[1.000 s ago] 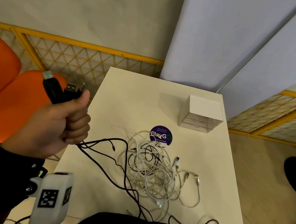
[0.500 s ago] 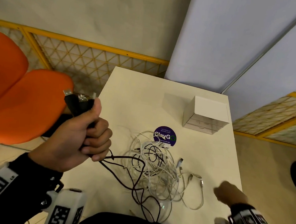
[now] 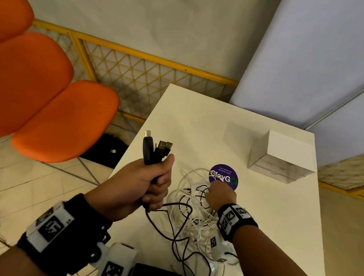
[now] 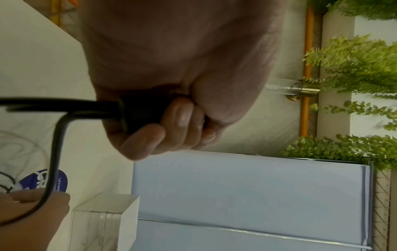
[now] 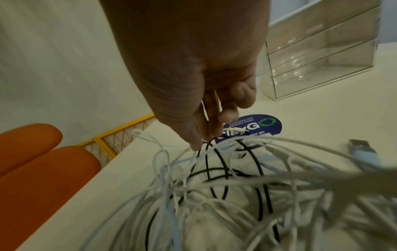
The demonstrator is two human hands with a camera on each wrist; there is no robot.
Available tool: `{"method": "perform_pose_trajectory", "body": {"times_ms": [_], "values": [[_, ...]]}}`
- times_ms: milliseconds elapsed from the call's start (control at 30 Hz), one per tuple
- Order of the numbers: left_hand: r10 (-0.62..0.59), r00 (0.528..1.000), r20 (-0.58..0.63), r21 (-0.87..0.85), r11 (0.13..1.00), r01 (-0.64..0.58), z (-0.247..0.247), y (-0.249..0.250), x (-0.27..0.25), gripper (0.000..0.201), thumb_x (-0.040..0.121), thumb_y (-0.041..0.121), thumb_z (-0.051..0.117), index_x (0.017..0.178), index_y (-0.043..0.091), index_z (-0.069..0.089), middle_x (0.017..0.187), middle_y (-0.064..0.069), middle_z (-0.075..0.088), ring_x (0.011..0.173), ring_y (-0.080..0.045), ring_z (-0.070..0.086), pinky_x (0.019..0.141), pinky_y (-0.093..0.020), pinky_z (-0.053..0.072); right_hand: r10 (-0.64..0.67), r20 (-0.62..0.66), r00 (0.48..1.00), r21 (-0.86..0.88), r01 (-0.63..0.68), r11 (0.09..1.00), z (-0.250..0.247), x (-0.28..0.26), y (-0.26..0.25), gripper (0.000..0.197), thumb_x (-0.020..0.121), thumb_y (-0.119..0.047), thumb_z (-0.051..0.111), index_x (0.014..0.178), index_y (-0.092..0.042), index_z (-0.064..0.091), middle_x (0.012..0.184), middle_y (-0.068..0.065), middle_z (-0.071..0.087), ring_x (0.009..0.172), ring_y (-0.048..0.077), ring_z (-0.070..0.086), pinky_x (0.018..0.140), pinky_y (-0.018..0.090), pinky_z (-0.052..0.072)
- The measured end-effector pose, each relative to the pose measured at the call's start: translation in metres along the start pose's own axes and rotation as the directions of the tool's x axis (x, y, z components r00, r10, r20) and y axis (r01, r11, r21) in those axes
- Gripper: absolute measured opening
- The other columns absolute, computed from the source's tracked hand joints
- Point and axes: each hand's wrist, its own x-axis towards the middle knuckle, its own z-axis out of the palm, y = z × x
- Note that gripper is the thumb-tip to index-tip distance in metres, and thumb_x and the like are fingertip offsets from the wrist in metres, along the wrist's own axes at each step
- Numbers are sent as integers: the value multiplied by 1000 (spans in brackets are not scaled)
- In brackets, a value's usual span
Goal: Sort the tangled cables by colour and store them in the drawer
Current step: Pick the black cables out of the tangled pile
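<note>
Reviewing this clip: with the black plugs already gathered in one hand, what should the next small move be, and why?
Probably pinch a black loop free of the white cables with the right hand: the left hand grips the black cables, whose tails run into the tangle where the right fingertips reach.

Head view steeply down over table [image 3: 258, 206]; both wrist views close, sharing purple sticker [image 3: 224, 174].

Dim, warm indoor light, no hard glare. Head view: sharp centre, wide-angle bending at the edges, soft shadow left of the drawer box [image 3: 282, 156] on the table [image 3: 199, 121]. Left wrist view: palm at top blurred, plants [image 4: 354, 68] at right smeared. Right wrist view: white cables [image 5: 236, 195] at bottom out of focus.
</note>
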Motion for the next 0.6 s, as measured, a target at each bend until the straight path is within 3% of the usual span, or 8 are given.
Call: {"method": "perform_pose_trajectory", "body": {"times_ms": [100, 167, 267, 367, 400, 467, 500, 600], "values": [[-10, 999, -51, -44, 999, 8, 0, -3, 4, 52, 99, 46, 46, 63, 10, 46, 54, -6, 20, 45, -18, 22, 54, -32, 40, 77, 13, 997, -32, -77, 997, 8, 3, 0, 28, 93, -26, 51, 118, -16, 59, 119, 5, 66, 108, 26, 64, 86, 34, 51], [-17, 996, -82, -52, 999, 13, 1, -5, 7, 54, 98, 48, 46, 62, 8, 54, 52, -6, 24, 45, -18, 29, 65, -38, 49, 129, 6, 992, -30, -129, 991, 12, 5, 3, 29, 95, -23, 49, 120, -16, 59, 121, 5, 66, 110, 25, 64, 87, 34, 51], [-27, 994, -109, -40, 999, 23, 2, -9, 10, 57, 97, 49, 46, 62, 7, 61, 50, -6, 29, 48, -21, 41, 84, -46, 50, 156, 44, 987, 21, -157, 987, 12, 5, 8, 28, 95, -21, 46, 120, -16, 59, 121, 5, 65, 110, 25, 64, 87, 34, 50], [-26, 993, -119, 4, 1000, 27, 3, -11, 14, 56, 96, 48, 47, 61, 8, 63, 49, -5, 33, 52, -21, 49, 95, -47, 52, 138, 73, 988, 142, -147, 979, 4, 2, 10, 18, 92, -29, 50, 100, -17, 61, 102, 4, 65, 98, 26, 64, 77, 31, 47], [-21, 994, -110, 2, 1000, 21, 4, -12, 16, 53, 96, 47, 48, 62, 8, 63, 50, -5, 33, 51, -21, 48, 91, -46, 55, 123, 71, 990, 238, -137, 962, 2, 2, 12, 16, 91, -29, 52, 84, -17, 58, 87, 2, 62, 87, 25, 62, 71, 29, 44], [5, 997, -77, -49, 999, -8, 6, -12, 19, 43, 94, 40, 52, 70, 5, 60, 52, -4, 29, 45, -18, 38, 72, -40, 57, 87, 84, 993, 476, -117, 872, -9, -2, 13, 31, 90, -23, 55, 63, -13, 44, 62, -1, 47, 61, 20, 47, 57, 28, 34], [21, 998, -63, -78, 997, -26, 7, -13, 20, 38, 93, 37, 54, 76, 3, 58, 53, -3, 27, 43, -16, 32, 61, -36, 53, 79, 101, 992, 594, -124, 795, -16, -4, 13, 31, 89, -18, 55, 62, -10, 43, 58, -1, 44, 54, 18, 39, 52, 28, 30], [18, 999, -47, -113, 993, -23, 11, -14, 23, 31, 94, 33, 55, 88, 2, 56, 57, -3, 22, 44, -13, 20, 44, -26, 35, 40, 225, 973, 830, -213, 516, -43, -20, 11, 15, 92, -7, 51, 80, -2, 58, 65, 11, 64, 40, 15, 29, 39, 20, 22]]}}
